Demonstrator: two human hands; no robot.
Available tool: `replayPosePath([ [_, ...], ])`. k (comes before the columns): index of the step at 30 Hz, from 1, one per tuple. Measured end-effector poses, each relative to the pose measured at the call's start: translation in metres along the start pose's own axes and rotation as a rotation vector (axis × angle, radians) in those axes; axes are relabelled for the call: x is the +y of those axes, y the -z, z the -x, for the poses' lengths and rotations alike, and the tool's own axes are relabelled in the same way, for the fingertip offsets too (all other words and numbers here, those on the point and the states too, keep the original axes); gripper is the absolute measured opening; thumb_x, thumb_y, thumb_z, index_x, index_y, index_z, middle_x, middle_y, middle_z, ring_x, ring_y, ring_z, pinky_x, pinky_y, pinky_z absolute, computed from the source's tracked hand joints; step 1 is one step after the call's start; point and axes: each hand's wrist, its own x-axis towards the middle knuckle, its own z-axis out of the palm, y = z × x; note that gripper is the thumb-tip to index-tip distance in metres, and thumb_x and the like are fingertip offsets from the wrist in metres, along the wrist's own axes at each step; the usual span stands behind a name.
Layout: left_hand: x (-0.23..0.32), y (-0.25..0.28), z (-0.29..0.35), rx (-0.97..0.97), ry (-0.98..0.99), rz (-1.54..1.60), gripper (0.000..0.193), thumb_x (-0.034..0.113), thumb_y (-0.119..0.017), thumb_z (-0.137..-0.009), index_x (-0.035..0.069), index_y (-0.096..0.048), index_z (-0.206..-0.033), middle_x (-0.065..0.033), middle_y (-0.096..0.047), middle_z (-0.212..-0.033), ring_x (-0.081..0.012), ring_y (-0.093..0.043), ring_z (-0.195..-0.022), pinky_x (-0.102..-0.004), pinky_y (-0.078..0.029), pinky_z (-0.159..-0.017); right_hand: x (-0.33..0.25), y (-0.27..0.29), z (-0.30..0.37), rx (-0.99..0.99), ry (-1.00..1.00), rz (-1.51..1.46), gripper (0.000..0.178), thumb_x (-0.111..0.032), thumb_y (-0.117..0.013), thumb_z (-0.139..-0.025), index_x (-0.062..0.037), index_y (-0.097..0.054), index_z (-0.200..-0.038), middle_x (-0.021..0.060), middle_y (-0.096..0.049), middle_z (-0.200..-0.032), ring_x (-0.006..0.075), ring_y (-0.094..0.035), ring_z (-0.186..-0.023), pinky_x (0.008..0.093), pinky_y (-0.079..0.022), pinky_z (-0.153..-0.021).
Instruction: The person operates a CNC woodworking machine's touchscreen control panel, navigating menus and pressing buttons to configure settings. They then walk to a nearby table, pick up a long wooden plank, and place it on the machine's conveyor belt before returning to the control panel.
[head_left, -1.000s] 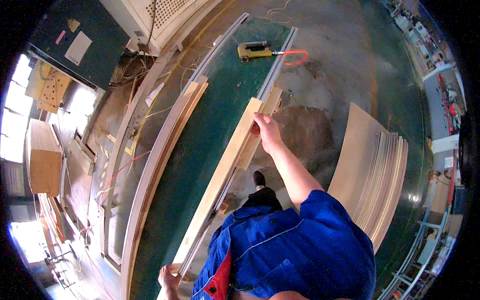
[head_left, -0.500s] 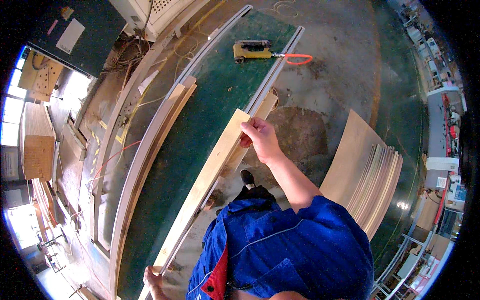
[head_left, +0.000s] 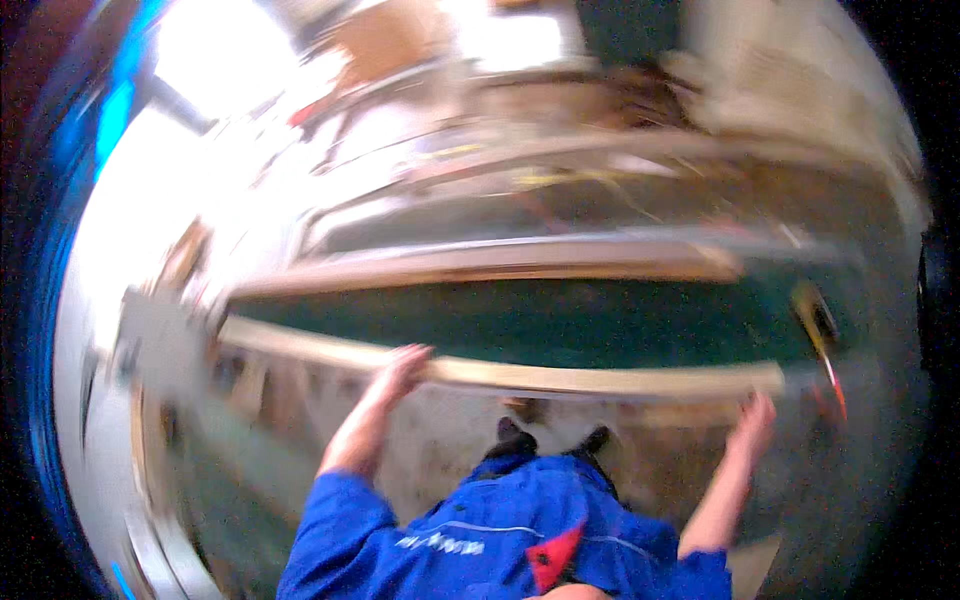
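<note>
A long, pale wooden board (head_left: 600, 380) runs from left to right in front of me, along the near edge of a green-topped bench (head_left: 560, 325). My left hand (head_left: 403, 370) is closed over the board, left of its middle. At the board's right end, my right hand (head_left: 757, 418) meets the near edge; its fingers are smeared by motion, so their grip is unclear. Along the bench's far side lies a stack of brownish wooden strips (head_left: 520, 265).
On the bench's right end rests a yellow-and-black tool (head_left: 815, 310) with a red hose (head_left: 838, 390). My shoes (head_left: 512, 432) stand on the floor below the board. A blurred grey block (head_left: 165, 335) is at the left. Machinery and bright windows blur together beyond the bench.
My view has swung round, so the bench and board now run crosswise instead of slanting away. My left hand has shifted from the board's near end toward its middle. The right remains by the other end.
</note>
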Motion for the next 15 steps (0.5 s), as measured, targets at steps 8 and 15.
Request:
replayPosePath([
  [8, 0.127, -0.081, 0.077, -0.050, 0.137, 0.356, 0.042, 0.017, -0.069, -0.078, 0.012, -0.060, -0.118, -0.0191, -0.070, -0.100, -0.0396, -0.068, -0.096, -0.0507, -0.056, -0.081, 0.153, -0.096, 0.067, -0.822, 0.235, 0.404, 0.012, -0.011, -0.062, -0.096, -0.0045, -0.059, -0.105, 0.0040, -0.062, -0.084, 0.0125, -0.058, -0.064, 0.0283, -0.051, -0.059],
  [15, 0.048, -0.174, 0.386, -0.389, 0.952, 0.408, 0.044, 0.027, -0.068, -0.083, 0.007, -0.064, -0.122, -0.0177, -0.067, -0.124, -0.0375, -0.064, -0.114, -0.0491, -0.054, -0.095, 0.259, -0.205, 0.317, -1.798, 0.257, 1.009, 0.029, -0.019, -0.076, -0.085, 0.0013, -0.069, -0.105, 0.0097, -0.073, -0.089, 0.0174, -0.070, -0.080, 0.0331, -0.057, -0.073],
])
